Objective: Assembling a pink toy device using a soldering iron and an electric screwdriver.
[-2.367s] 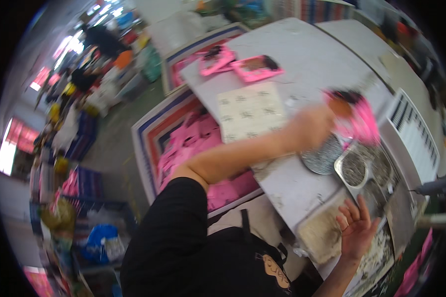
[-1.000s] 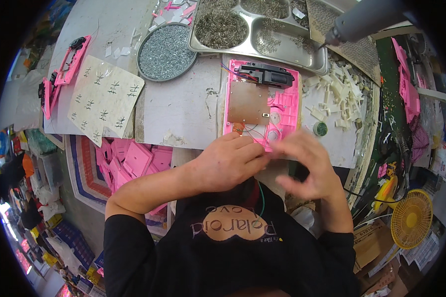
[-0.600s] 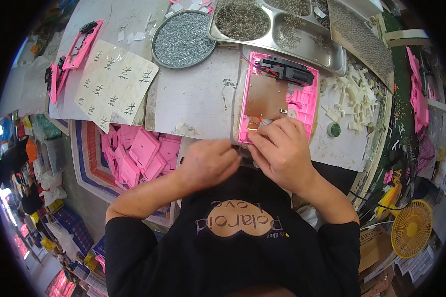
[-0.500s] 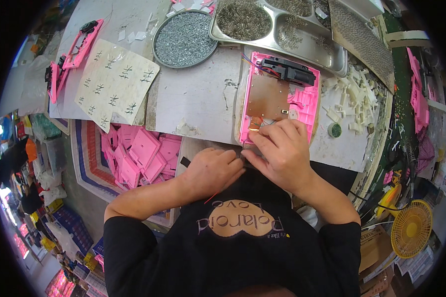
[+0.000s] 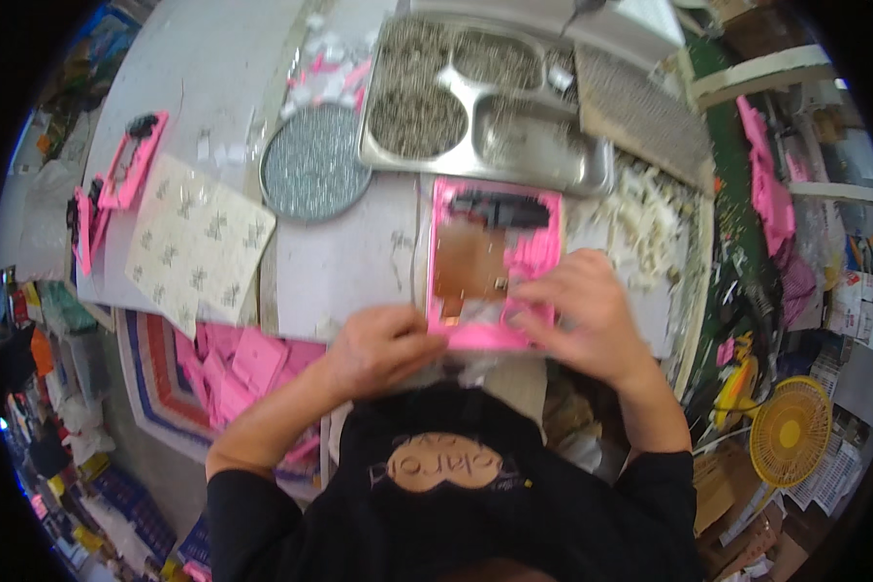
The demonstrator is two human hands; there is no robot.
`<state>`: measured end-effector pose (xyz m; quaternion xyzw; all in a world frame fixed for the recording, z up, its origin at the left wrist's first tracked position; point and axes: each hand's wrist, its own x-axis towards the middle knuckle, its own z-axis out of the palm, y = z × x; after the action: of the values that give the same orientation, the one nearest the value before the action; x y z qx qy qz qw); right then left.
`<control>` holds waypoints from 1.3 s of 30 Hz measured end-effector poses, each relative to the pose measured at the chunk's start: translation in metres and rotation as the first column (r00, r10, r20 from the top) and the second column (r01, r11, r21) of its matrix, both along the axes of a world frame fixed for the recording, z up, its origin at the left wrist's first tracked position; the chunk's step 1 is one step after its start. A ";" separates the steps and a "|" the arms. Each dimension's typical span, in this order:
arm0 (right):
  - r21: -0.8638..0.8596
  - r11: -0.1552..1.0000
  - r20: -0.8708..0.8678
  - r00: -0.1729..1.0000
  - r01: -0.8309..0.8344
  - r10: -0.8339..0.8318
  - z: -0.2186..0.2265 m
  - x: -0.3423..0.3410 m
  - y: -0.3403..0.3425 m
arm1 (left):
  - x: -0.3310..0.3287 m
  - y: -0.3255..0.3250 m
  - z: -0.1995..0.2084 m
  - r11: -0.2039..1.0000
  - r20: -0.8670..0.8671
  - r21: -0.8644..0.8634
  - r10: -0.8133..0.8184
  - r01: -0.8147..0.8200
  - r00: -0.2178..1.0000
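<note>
In front of me a pink plastic housing (image 5: pixel 536 254) lies on the work surface near its front edge. Inside it are a brown circuit board (image 5: pixel 470 262) and a long black part (image 5: pixel 500 210) across the far end. My left hand (image 5: pixel 383 351) is closed, its fingertips at the housing's near left corner; whatever they pinch is hidden. Over the housing's right side, my right hand (image 5: pixel 592 315) has thumb and forefinger apart, with no held thing visible between them. Both hands are slightly blurred.
Beyond the housing stand a metal compartment tray (image 5: pixel 543 173) of springs and a round dish (image 5: pixel 317 163) of small metal pieces. White plastic pieces (image 5: pixel 640 223) lie at right. A marked sheet (image 5: pixel 199 242) lies left, above a bag of pink panels (image 5: pixel 252 364). A yellow fan (image 5: pixel 791 432) stands right.
My view has shifted, so the bench appears lower. My left hand has come to the housing's near left corner. My right hand has moved from the board's near end to the housing's right side.
</note>
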<state>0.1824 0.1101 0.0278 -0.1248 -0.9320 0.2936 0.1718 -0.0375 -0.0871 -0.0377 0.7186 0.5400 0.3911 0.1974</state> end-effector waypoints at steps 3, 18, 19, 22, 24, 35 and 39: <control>-0.141 0.897 -0.031 0.904 0.419 -0.427 0.013 0.013 0.101 | -0.003 0.010 0.004 0.999 0.001 0.029 -0.033 0.033 0.999; 0.533 0.762 -0.135 0.926 0.369 -0.354 0.019 -0.280 0.363 | -0.004 0.011 0.009 0.998 0.074 -0.067 -0.007 0.012 0.997; 0.557 0.738 -0.102 0.913 0.381 -0.395 0.017 -0.285 0.365 | -0.003 0.011 0.011 0.998 0.077 -0.068 -0.004 0.009 0.997; 0.654 0.652 -0.146 0.910 0.383 -0.388 0.006 -0.293 0.377 | 0.002 0.010 0.010 0.997 0.100 -0.076 0.017 -0.009 0.995; 0.546 0.718 -0.191 0.898 0.432 -0.396 0.003 -0.293 0.388 | 0.004 0.010 0.008 0.997 0.109 -0.072 0.030 -0.022 0.994; 0.248 0.872 -0.182 0.904 0.423 -0.387 0.016 -0.263 0.387 | 0.006 0.010 0.010 0.995 0.057 -0.079 0.056 -0.052 0.997; 0.422 0.790 -0.129 0.892 0.445 -0.434 0.011 -0.280 0.372 | 0.011 0.008 0.008 0.993 0.079 -0.089 0.090 -0.083 0.993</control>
<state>-0.0977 0.4826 0.0389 -0.2922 -0.9169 0.0284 0.2705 -0.0269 -0.0788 -0.0299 0.6687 0.5782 0.4052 0.2329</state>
